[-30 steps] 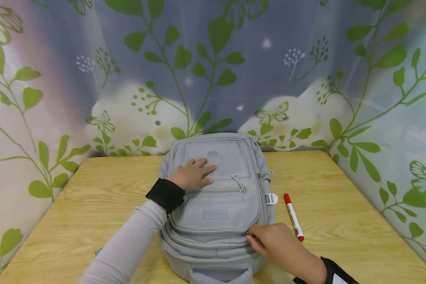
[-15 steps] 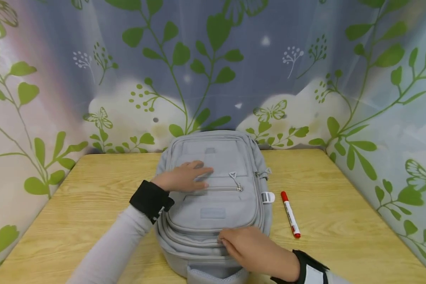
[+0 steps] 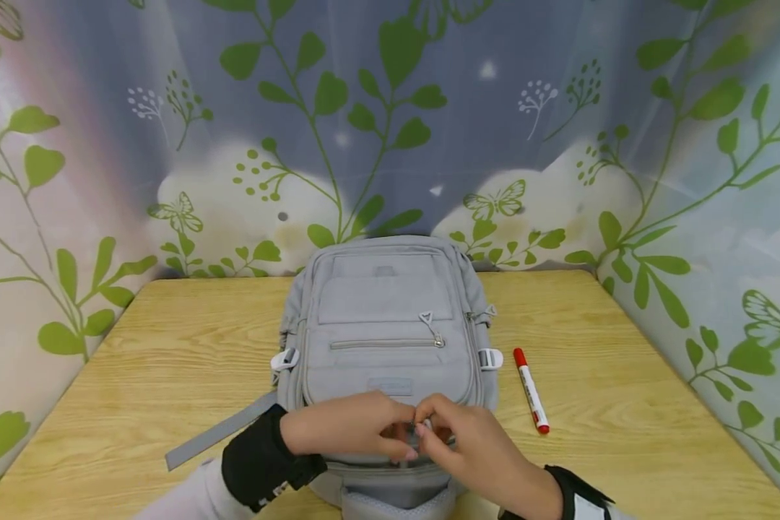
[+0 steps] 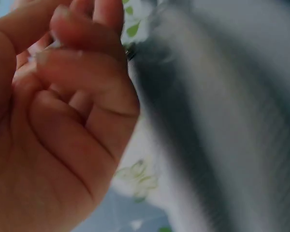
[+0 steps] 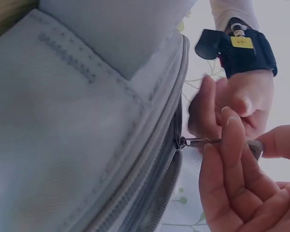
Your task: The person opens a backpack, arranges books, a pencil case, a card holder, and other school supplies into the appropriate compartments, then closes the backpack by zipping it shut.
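A grey backpack [image 3: 386,289] lies on the table with its front pockets facing up. My right hand [image 3: 477,444] pinches a zipper pull [image 5: 203,142] at the lower part of the bag; the right wrist view shows its cord running to the slider [image 5: 181,143] on the zipper track. Close beside it, touching or nearly touching the right fingertips, is my left hand [image 3: 347,432]. Its fingers [image 4: 87,67] are loosely bent in the left wrist view, and I see nothing held in them. The hands cover part of the zipper in the head view.
A red-capped marker [image 3: 531,390] lies on the wooden table [image 3: 617,390] right of the backpack. A loose grey strap [image 3: 221,431] extends from the bag's left side. Behind stands a leaf-patterned curtain [image 3: 390,166]. White buckles [image 3: 490,359] sit at the bag's sides.
My left hand has come down from the bag's upper front to beside the right hand. My right hand has shifted left along the lower zipper, then slightly back right. The strap is now uncovered.
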